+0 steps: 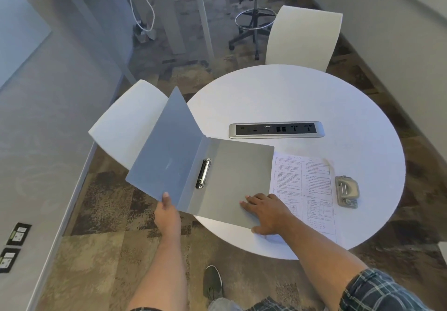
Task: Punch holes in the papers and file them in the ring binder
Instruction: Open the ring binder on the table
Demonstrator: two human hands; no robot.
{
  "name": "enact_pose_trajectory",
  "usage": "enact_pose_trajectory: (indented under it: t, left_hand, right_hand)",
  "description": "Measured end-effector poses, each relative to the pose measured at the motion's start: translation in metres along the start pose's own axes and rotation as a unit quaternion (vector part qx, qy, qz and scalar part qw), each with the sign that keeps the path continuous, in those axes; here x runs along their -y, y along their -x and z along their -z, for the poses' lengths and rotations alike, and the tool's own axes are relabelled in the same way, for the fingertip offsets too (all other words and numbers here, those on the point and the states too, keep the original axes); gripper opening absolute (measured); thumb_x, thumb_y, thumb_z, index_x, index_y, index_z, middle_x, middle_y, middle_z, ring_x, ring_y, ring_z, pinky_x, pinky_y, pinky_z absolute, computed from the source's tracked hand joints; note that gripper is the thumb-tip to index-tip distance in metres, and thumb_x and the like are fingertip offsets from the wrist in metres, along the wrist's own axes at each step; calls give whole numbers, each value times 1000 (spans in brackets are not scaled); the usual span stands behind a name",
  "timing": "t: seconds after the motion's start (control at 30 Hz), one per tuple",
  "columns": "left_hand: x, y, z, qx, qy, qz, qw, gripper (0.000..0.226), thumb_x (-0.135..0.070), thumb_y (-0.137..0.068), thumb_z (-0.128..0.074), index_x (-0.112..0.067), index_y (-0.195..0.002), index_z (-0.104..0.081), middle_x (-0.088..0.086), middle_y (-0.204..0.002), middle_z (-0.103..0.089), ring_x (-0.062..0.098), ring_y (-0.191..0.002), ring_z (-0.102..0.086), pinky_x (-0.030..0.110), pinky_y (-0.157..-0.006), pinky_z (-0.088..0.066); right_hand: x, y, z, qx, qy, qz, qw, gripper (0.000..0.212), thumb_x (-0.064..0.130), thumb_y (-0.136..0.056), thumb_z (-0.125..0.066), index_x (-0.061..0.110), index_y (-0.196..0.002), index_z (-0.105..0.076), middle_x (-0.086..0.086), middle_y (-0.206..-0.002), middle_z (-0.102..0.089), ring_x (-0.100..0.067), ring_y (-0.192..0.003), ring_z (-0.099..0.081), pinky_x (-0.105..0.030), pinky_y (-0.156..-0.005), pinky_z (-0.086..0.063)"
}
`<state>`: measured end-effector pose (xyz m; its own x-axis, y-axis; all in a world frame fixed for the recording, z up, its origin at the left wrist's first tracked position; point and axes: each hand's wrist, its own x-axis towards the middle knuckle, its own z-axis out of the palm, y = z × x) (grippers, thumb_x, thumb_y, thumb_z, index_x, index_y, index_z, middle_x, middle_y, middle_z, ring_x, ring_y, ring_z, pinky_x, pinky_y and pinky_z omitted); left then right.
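Head view — ring binder (232, 177) open

Office: round table (290, 98) with power strip (275, 130)

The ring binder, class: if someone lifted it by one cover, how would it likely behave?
The ring binder looks thin and translucent, so probably light and bendy. Its front cover, held at the edge by the left hand, overhangs the table and would likely droop. The right hand rests flat on it; smooth plastic may slide.
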<state>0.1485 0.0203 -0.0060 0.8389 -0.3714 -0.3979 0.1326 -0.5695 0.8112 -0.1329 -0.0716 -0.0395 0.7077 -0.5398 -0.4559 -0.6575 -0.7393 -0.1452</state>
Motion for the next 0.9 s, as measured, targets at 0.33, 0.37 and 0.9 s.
enact_pose_trajectory:
  t: [0.33, 0.37, 0.9]
  left_hand:
    - [31, -17, 14, -61, 27, 141, 988, 63, -51, -109, -25, 0, -141, -45, 29, -127, -64, 46, -111, -66, 55, -96, -55]
    - [28, -17, 13, -83, 27, 164, 983, 57, -46, -109, -31, -3, -146, -37, 31, -131, -60, 47, -110, -67, 54, -95, -55]
    - [7, -37, -19, 171, -551, -178, 797, 59, -50, -105, -35, -39, -161, -18, 9, -172, 14, 47, -156, 10, 68, -123, -8]
  right_hand:
    - [-8, 10, -6, -15, 7, 33, 999, 83, 70, -90, -53, 31, -160, -32, -2, -163, -39, -29, -145, -38, -50, -112, -38]
    - [-8, 11, -7, -16, 5, 35, 999, 80, 69, -91, -52, 32, -160, -32, -2, -163, -39, -28, -145, -38, -50, -112, -38]
    - [-10, 12, -13, -27, -33, 25, 999, 72, 66, -93, -50, 38, -158, -37, 4, -160, -42, -23, -146, -37, -48, -115, -33]
